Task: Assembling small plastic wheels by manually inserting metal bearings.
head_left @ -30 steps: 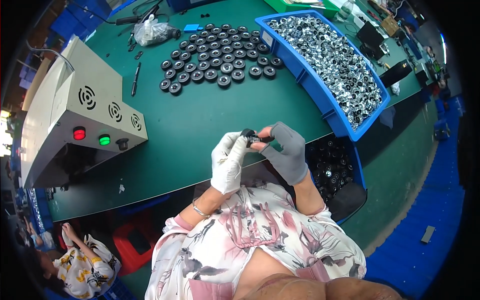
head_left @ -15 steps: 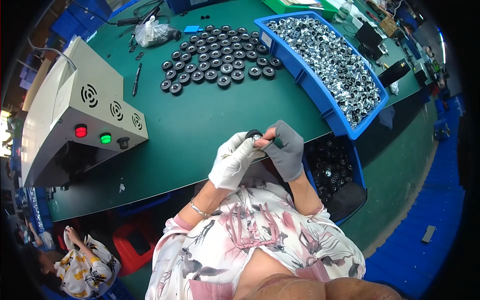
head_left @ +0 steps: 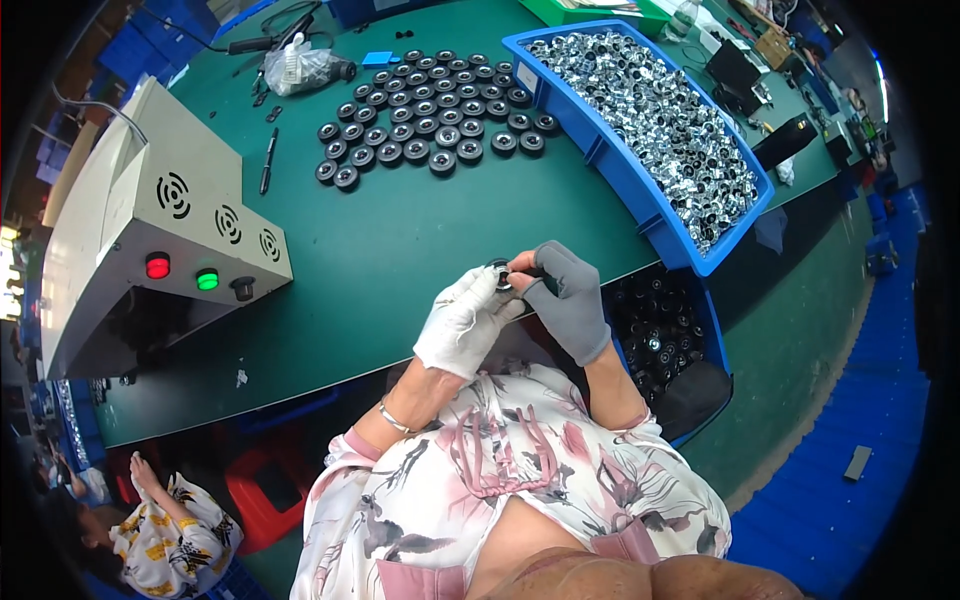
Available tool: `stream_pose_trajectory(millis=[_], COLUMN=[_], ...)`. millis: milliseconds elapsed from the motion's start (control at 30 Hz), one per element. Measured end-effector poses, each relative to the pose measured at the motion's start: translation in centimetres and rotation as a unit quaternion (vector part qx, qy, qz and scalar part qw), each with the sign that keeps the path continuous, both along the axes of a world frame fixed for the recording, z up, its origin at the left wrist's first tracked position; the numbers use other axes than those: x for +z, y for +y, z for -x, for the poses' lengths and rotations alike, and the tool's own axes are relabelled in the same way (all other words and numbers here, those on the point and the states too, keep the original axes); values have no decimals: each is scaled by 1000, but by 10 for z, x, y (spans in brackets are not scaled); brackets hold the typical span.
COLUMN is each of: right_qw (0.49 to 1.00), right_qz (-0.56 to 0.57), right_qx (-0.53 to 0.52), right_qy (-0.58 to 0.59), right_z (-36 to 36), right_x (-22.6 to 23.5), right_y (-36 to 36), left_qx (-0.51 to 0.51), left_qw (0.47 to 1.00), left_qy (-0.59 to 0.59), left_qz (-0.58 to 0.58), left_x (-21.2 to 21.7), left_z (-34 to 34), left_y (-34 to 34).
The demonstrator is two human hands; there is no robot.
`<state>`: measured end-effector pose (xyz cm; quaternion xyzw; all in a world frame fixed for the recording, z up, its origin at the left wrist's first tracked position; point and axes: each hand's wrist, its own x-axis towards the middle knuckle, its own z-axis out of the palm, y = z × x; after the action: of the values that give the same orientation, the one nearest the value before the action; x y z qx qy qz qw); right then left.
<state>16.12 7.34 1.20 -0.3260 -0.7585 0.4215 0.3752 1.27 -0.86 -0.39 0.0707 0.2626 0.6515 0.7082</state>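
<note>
In left grip (head_left: 460, 322), wheel (head_left: 501, 271), right fingertips (head_left: 521, 262) touching

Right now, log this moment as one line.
left hand: holding round black part; right hand: touching same part; blue tray: silvery pieces; table: black discs

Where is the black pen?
In the head view, the pen lies left of centre on the green table, between the beige machine and round black parts.

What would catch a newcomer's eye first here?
Probably the blue tray heaped with shiny silver parts, at upper right. Left of it, dark wheel-like discs lie clustered. Near the centre, the white-gloved left hand and grey-gloved right hand hold a small black-and-silver part.
</note>
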Motion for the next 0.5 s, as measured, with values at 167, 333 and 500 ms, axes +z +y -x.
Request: stream_pose_trajectory(millis=[167,333,500], right_qw=[996,985,924], right_qz=[-84,-168,-382], right_qx=[-18,-29,-24], right_qy=[-1,20,-16], right_z=[5,6,8], right_x=[4,-1,-8], right_y=[-7,-7,0], left_qx=[46,67,42], left_qw=[998,993,999], left_qy=[43,91,31], left_qz=[-11,14,-12], left_x=[-2,19,-4], left_z=[-5,-12,-8], left_y=[0,2,1])
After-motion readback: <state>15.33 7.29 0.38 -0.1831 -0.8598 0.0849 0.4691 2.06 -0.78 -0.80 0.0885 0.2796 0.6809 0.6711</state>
